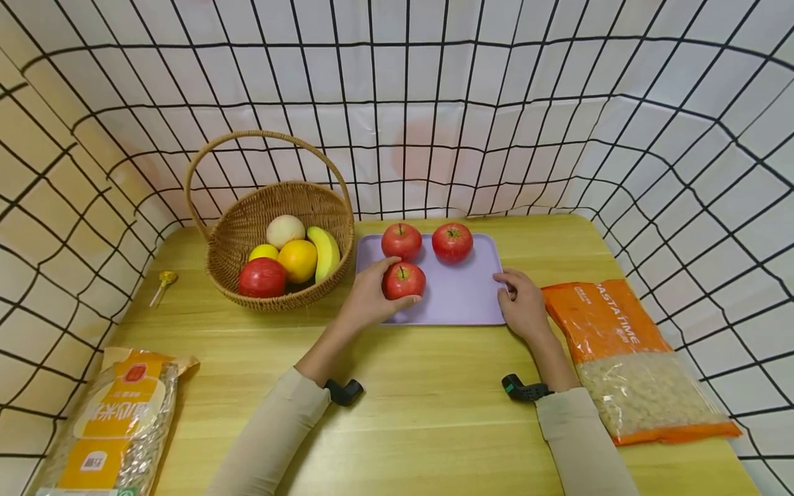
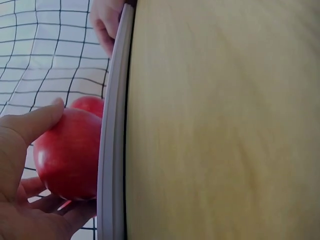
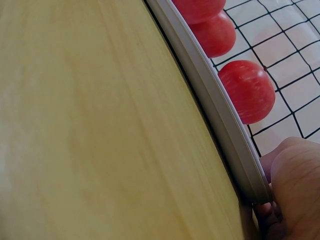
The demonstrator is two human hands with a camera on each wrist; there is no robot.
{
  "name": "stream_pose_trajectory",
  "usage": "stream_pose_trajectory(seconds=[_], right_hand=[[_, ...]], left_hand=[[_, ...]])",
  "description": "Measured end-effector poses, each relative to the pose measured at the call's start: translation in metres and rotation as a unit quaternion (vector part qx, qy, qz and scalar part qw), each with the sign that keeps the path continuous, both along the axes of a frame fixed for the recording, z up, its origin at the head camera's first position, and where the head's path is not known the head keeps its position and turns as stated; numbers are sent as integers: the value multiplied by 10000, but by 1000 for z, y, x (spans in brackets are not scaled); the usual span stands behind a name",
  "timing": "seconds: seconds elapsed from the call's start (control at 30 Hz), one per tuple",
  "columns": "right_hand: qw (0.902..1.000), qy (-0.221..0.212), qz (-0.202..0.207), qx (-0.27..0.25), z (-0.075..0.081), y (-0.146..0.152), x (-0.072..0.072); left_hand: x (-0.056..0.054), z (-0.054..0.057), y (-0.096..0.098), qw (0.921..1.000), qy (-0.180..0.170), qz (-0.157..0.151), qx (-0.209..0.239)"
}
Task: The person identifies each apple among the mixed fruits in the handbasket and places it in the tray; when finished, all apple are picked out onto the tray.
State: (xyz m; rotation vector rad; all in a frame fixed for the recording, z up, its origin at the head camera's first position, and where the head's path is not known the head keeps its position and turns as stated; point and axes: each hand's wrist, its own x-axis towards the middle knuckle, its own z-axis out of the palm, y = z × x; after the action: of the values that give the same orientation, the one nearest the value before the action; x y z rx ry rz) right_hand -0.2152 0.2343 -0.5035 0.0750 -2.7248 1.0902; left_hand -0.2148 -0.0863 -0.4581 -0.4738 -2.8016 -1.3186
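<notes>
A lilac tray point(image 1: 465, 296) lies on the wooden table with three red apples on it. My left hand point(image 1: 371, 293) grips the front apple point(image 1: 406, 281) at the tray's left side, thumb on the near side and fingers around behind. In the left wrist view the thumb and fingers span this apple point(image 2: 70, 155) just over the tray's rim point(image 2: 114, 130). Behind it sit a second apple point(image 1: 401, 241) and, to the right, a third apple point(image 1: 452, 243). My right hand point(image 1: 524, 303) holds the tray's right edge, and its fingertips are partly hidden in the right wrist view.
Left of the tray stands a wicker basket point(image 1: 232, 241) with a tall handle and several fruits inside. A yellow lollipop point(image 1: 166, 277) and a clear-and-orange food bag point(image 1: 114, 420) lie at the left. An orange pasta bag point(image 1: 633, 358) lies right. Grid-patterned sheeting point(image 1: 403, 103) surrounds the table.
</notes>
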Motion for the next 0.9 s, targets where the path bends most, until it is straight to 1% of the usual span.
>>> stream_pose_trajectory(seconds=[0.13,0.2,0.23,0.33,0.43,0.5,0.63,0.73,0.83,0.9], right_hand=[[10000,-63,-9,2,-1,-1,1],[10000,-62,-3,-13,-1,-2,1],[10000,-74,1,-19,-1,-2,1],[10000,-69,5,-18,-1,-1,0],[10000,-76,10,-17,0,0,0],[10000,-84,7,-26,1,0,0],[10000,-93,0,-22,1,-1,0],[10000,-54,-13,-21,1,-2,1],[10000,-37,-18,-33,1,-2,1],[10000,-63,-32,-28,1,-1,1]], left_hand=[[0,-1,-3,9996,58,-159,-203],[2,0,-5,9991,162,-245,-298],[4,3,-7,9988,202,-274,-342],[13,16,-15,9970,427,-408,-496],[23,33,-27,9940,689,-544,-655],[28,43,-36,9922,891,-589,-646],[36,63,-62,9912,1175,-449,-403],[39,75,-84,9904,1346,-261,-148],[39,83,-108,9884,1514,39,-140],[38,85,-122,9869,1570,281,-258]])
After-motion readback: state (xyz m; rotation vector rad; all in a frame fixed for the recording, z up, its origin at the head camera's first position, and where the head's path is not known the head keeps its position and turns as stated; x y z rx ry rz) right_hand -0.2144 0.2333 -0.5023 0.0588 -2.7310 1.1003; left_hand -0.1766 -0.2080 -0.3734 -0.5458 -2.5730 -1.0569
